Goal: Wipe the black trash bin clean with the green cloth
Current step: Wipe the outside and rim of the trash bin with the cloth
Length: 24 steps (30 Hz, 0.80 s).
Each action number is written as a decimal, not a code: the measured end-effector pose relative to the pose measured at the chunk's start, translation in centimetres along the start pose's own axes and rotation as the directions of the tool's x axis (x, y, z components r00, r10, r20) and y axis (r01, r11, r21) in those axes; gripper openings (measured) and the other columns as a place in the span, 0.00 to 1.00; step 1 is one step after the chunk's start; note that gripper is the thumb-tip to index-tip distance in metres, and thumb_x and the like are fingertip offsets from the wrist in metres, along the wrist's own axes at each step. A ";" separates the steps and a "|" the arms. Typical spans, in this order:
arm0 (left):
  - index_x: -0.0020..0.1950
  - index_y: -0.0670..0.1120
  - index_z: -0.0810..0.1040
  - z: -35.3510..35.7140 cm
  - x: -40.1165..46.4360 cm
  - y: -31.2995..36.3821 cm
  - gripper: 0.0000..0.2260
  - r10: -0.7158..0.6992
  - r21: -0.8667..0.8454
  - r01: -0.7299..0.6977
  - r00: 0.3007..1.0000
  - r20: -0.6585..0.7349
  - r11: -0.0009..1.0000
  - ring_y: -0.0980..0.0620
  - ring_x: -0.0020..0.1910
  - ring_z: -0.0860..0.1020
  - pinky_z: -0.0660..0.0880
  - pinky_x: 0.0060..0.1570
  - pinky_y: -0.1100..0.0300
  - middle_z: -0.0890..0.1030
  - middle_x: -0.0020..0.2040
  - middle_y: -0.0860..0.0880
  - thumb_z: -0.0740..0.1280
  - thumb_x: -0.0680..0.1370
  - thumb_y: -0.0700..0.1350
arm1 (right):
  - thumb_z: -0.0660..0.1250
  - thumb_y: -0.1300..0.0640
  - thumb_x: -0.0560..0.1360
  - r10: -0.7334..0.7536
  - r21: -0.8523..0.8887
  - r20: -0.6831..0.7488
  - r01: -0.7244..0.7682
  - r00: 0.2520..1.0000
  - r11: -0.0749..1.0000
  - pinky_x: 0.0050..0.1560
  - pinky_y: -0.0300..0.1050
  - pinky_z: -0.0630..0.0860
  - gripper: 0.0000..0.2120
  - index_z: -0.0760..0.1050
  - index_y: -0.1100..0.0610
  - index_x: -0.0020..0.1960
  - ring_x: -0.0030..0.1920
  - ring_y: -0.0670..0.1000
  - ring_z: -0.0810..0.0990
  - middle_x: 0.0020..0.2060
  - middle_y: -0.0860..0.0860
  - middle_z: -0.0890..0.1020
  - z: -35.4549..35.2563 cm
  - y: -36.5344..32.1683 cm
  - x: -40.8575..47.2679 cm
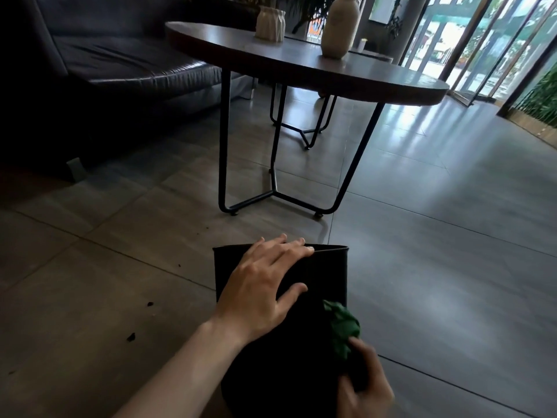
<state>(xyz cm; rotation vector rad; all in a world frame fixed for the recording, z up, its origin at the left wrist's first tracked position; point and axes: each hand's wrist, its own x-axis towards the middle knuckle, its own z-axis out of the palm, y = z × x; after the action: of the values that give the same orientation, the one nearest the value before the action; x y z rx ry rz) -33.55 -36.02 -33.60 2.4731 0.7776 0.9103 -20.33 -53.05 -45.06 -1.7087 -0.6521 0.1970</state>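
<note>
the black trash bin point(316, 285) lies tipped on the grey tiled floor point(437, 267) in the near middle of the room, its far rim pointing toward the round table point(301, 64). the person's left hand point(265, 285) rests flat on the bin's upper side, fingers released and spread, the fingertips reaching the far rim and the thumb pressed on the dark wall. the right hand point(364, 384) sits at the near right, clenched around the green cloth point(343, 327), which is bunched and touching the bin's right side. a few dark crumbs point(130, 337) lie on the tiles to the left of the bin. beyond it the table stands on thin black legs, with a pale ribbed vase point(270, 22) and a taller cream vase point(339, 28) on top. a dark leather sofa point(105, 61) fills the far left, and glass doors point(482, 40) brighten the far right.
</note>
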 end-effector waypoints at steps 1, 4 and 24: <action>0.73 0.58 0.70 0.0 0.0 0.0 0.25 -0.003 0.002 0.003 1.000 0.002 1.000 0.57 0.76 0.66 0.61 0.76 0.50 0.72 0.73 0.61 0.70 0.77 0.52 | 0.70 0.76 0.72 -0.029 0.032 0.011 0.028 1.000 0.999 0.65 0.61 0.77 0.26 0.83 0.46 0.57 0.62 0.54 0.83 0.58 0.51 0.85 0.5 -1.0 0.9; 0.73 0.57 0.72 0.1 0.3 -0.1 0.25 -0.014 -0.004 0.014 1.000 0.015 1.000 0.56 0.76 0.67 0.63 0.75 0.48 0.73 0.73 0.60 0.70 0.76 0.49 | 0.69 0.68 0.75 -0.276 0.004 0.141 0.278 0.951 0.961 0.72 0.49 0.72 0.27 0.78 0.44 0.67 0.71 0.48 0.75 0.68 0.46 0.79 2.0 -5.4 2.9; 0.70 0.58 0.74 -1.6 -0.1 -2.1 0.24 -0.010 -0.062 0.011 1.000 0.015 0.998 0.57 0.72 0.71 0.65 0.74 0.48 0.76 0.68 0.61 0.69 0.74 0.45 | 0.60 0.56 0.81 -0.512 -0.294 0.420 0.646 0.749 0.704 0.72 0.63 0.70 0.28 0.62 0.38 0.78 0.80 0.58 0.61 0.79 0.53 0.65 3.3 -5.7 1.0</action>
<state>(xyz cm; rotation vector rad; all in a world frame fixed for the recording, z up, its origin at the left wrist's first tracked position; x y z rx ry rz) -35.51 -34.23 -33.61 2.4175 0.7454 0.8980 -22.85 -49.14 -40.27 -1.7919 -1.5460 -0.1575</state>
